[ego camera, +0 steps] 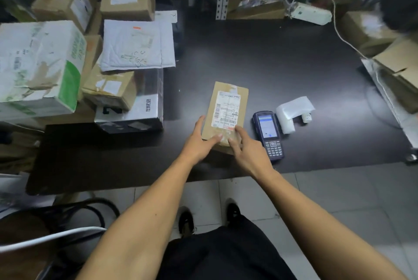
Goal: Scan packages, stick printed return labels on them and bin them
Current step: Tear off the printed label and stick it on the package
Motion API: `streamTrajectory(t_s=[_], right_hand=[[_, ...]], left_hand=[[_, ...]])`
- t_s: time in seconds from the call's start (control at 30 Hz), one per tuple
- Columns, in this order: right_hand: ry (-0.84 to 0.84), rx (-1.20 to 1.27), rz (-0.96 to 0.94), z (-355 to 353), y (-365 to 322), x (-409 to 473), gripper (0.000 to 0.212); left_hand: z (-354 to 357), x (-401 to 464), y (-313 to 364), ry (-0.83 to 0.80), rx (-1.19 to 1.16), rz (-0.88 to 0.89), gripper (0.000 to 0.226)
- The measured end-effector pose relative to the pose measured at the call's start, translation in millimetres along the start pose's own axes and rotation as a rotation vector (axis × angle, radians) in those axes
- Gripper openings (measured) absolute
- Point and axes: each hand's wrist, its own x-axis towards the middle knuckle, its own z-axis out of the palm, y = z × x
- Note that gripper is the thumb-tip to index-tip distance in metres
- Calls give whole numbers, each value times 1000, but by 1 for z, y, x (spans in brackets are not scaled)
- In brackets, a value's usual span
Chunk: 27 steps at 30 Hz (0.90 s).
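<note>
At far left, a stack of waiting parcels (67,53) covers the end of the dark table (271,57): a white-and-green carton (38,64), brown boxes and a white padded mailer (135,46) on top.

The left hand (199,141) rests on the near left corner of the small cardboard package (226,116), thumb up the left side, fingers laid nearly straight across the taped top. The package lies flat near the table's front edge, its shipping label (227,110) facing up. The right hand (245,146) touches the near right corner, fingers spread and lightly bent — neither hand plainly clamps the box.

Handling, as judged: a small stiff carton, probably light and liftable with one hand. The tape band at the near end is glossy and may be slippery; grip the bare cardboard on the long sides instead. Keep fingers off the barcode.

Just beside the package to the right lies the handheld scanner (269,134), screen lit. Further right sits the white label printer (291,114) — a paper strip protrudes from it.
</note>
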Motion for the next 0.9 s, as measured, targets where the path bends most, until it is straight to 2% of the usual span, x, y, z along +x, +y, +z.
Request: streamTrajectory(t_s=[0.17, 0.4, 0.5, 0.6, 0.67, 0.73, 0.8, 0.83, 0.9], right_hand=[[-147, 112, -24, -15, 11, 17, 65], [-293, 323, -77, -28, 36, 32, 75], [-331, 392, -94, -31, 39, 36, 76], [-349, 362, -114, -37, 43, 38, 72], [-269, 350, -105, -43, 49, 35, 62], [-45, 317, -34, -51, 59, 30, 51], [186, 204, 59, -58, 75, 26, 49], [225, 122, 101, -61, 82, 25, 53], [172, -7, 188, -61, 91, 24, 67]], left_hand=[[19, -2, 9, 61, -10, 29, 96], [35, -6, 25, 255, 109, 56, 72], [39, -6, 31, 304, 149, 43, 71], [43, -2, 32, 318, 177, 60, 74], [44, 0, 34, 298, 183, 84, 75], [43, 0, 37, 283, 205, 82, 76], [44, 0, 40, 286, 239, 72, 76], [43, 0, 41, 286, 260, 72, 76], [40, 0, 46, 270, 345, 88, 77]])
